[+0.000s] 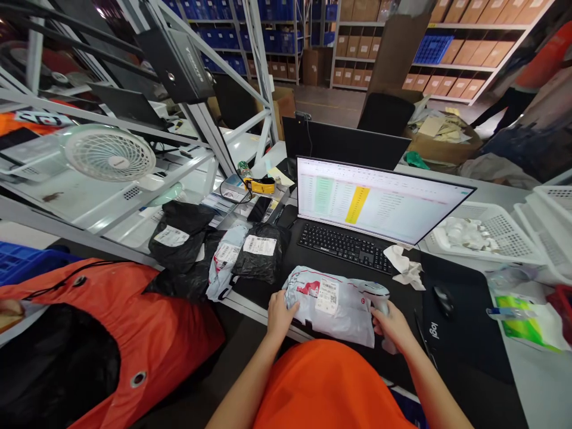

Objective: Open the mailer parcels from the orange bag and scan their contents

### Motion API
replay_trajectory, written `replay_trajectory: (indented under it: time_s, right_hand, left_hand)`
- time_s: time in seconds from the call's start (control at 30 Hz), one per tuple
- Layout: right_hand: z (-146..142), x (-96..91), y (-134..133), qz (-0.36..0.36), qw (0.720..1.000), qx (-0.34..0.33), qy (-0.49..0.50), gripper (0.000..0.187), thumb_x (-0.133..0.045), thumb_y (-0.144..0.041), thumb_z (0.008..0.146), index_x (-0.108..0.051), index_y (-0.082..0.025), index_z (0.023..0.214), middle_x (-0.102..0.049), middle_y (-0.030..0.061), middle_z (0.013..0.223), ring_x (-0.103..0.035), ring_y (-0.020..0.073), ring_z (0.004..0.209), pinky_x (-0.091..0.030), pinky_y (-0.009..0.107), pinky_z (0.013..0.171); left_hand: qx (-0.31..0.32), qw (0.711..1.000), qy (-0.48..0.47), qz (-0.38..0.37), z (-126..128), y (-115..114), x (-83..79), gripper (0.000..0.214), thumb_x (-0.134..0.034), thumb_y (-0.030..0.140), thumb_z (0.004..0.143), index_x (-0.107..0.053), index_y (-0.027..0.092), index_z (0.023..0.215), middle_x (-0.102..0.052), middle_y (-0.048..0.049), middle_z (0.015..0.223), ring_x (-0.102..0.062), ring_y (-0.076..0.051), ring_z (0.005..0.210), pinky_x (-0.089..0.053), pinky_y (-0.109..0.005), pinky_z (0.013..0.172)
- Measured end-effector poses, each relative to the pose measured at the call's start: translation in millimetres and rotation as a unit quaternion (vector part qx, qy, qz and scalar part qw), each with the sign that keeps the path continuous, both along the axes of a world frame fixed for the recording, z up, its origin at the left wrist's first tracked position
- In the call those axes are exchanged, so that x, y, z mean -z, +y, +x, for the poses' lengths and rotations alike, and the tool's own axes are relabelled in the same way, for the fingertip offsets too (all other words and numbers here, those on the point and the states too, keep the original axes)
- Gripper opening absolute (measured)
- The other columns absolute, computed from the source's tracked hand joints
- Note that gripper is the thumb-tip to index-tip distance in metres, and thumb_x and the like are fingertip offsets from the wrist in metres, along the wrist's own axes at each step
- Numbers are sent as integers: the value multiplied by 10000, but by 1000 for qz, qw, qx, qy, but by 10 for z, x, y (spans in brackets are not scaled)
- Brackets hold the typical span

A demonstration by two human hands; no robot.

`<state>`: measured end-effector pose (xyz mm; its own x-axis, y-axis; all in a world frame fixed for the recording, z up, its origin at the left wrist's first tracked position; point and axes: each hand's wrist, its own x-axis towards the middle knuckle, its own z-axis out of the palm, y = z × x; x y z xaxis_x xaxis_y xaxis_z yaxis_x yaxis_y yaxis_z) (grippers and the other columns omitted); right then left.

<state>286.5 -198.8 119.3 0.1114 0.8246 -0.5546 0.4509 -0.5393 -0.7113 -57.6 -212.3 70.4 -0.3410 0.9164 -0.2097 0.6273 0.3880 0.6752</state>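
Note:
A white plastic mailer bag [346,325] with a red print and a barcode label [328,296] lies flat at the desk's front edge. My left hand [280,313] grips its left end, thumb on top. In my right hand [389,322] is a pale handheld barcode scanner [375,290], its head over the bag's right end and its handle partly hidden by my fingers. Left of the bag lie a black wrapped parcel [260,253], a smaller white parcel [226,262] and another black parcel [174,238], each with a label.
Behind the bag stand a keyboard [344,245] and a monitor [375,199] showing a spreadsheet. Crumpled paper [406,267] and a mouse [443,301] lie to the right. A white basket [513,235] is farther right. A large orange sack [179,316] sits at left, below a fan [111,156].

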Motion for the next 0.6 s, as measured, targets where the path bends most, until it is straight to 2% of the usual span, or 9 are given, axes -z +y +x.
replay_trajectory:
  time_s: [0.1,0.2,0.37,0.43,0.5,0.6]
  right_hand:
    - [396,234,-148,-10,994,35,-98,385,-488,-479,851,-506,-176,1088,-659,56,759,-674,219,609,-529,327,615]
    - [685,445,-336,-31,984,22,-175,278,-511,-441,839,-551,-190,952,-657,70,709,-696,275,683,-525,381,709]
    - [795,713,-600,-46,970,-17,-238,229,-524,-407,821,-579,-189,863,-672,124,756,-695,342,851,-513,409,781]
    - [806,758,-639,-40,966,-30,-252,298,-518,-424,829,-603,-153,921,-678,166,841,-683,360,901,-513,415,793]
    - [838,740,-624,-23,964,-38,-263,452,-515,-468,841,-599,-102,1093,-663,210,1025,-645,370,1032,-504,423,865]
    - [889,593,-479,49,951,-30,-303,755,-508,-567,859,-408,-58,1407,-514,243,1333,-495,371,1268,-438,439,1018]
  left_hand:
    - [-21,999,-12,-21,-44,-16,39,489,-710,384,709,-588,136,1113,-615,-164,1125,-572,-339,1138,-424,-424,997]
    - [-45,997,-31,-50,-95,-27,108,470,-738,435,674,-600,144,1017,-660,-160,1046,-612,-347,1086,-461,-402,908]
    - [-61,993,-65,-80,-177,-29,207,466,-775,521,598,-587,178,852,-705,-126,896,-672,-345,944,-470,-370,779]
    - [-58,992,-77,-75,-192,-37,233,455,-764,528,590,-575,186,824,-700,-110,852,-677,-333,893,-467,-358,746]
    - [-54,992,-95,-64,-195,-59,249,444,-746,521,590,-566,190,826,-688,-82,800,-678,-306,821,-465,-342,711]
    - [-51,990,-123,-40,-183,-121,251,460,-713,530,600,-563,191,872,-678,-49,777,-669,-264,757,-465,-320,684]
